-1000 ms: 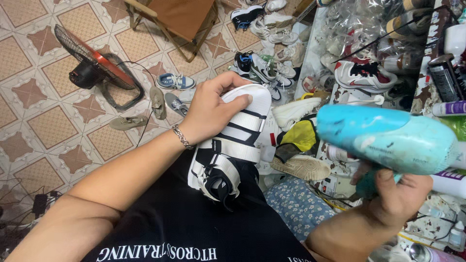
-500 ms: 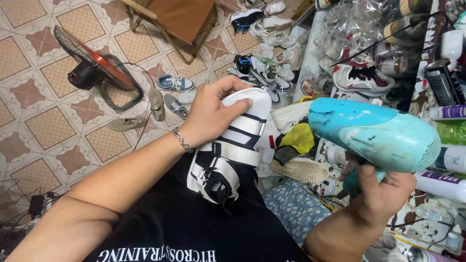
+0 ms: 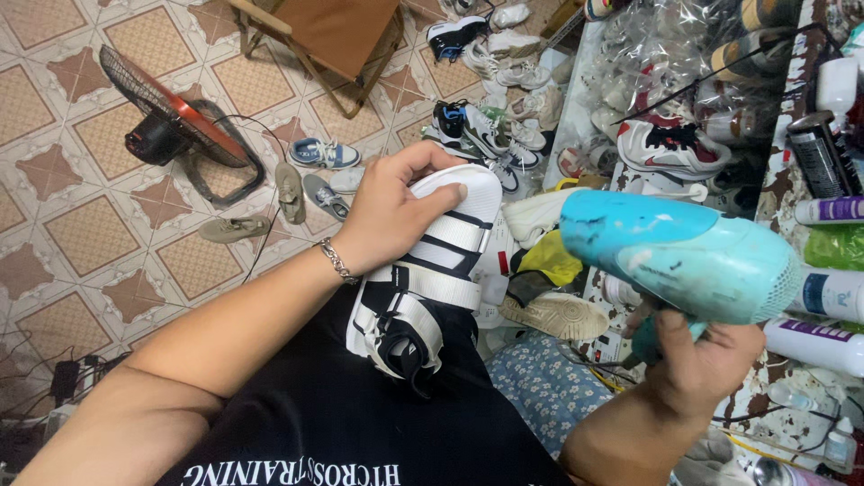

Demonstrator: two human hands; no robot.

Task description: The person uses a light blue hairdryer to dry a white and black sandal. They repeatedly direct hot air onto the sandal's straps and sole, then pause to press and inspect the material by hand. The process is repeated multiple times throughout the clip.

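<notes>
My left hand point(image 3: 391, 211) grips the toe end of a white and black high-top sneaker point(image 3: 432, 279), which rests upright against my black shirt with its heel down. A chain bracelet point(image 3: 337, 261) circles that wrist. My right hand point(image 3: 697, 360) holds the handle of a light blue hair dryer point(image 3: 684, 254), whose nozzle points left toward the sneaker's side, a short gap away.
Many loose sneakers point(image 3: 486, 135) lie on the tiled floor and on a cluttered bench point(image 3: 765, 189) at the right, among bottles point(image 3: 832, 297) and spray cans. A floor fan point(image 3: 171, 130) stands at the left, a wooden chair point(image 3: 333, 40) beyond. A flowered cloth point(image 3: 540, 387) lies below.
The hair dryer has shifted left, closer to the sneaker. My left hand keeps its hold on the shoe's toe.
</notes>
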